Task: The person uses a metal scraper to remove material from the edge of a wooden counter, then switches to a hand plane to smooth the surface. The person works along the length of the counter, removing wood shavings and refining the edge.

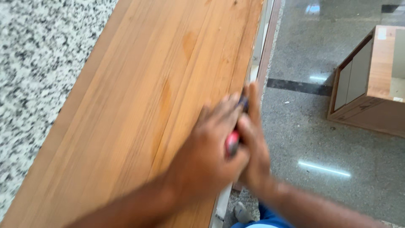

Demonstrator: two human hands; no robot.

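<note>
Nearest the camera, two bare forearms entering from the bottom edge, meeting over the right edge of a wooden board (139,97). Left hand (209,156) curled, fingers wrapped over a red-handled tool (232,142); right hand (253,143) pressed against it from the other side, thumb stretched forward along the tool. Both hands closed together around the handle, only a short stretch of red showing between them, with a darker bit at the thumb tip. Blurred, so perhaps a screwdriver or chisel; kind of tool not certain. Tool lying right at the board's right edge, beside a pale strip (258,55) running along that edge. Below the hands, a scrap of blue clothing (270,219). Left of the board, speckled granite surface (29,71). Farther off to the right, polished grey floor (312,139) with a dark band across it. Farthest, upper right, a wooden cabinet box (371,80) standing on the floor, well apart from the hands.
</note>
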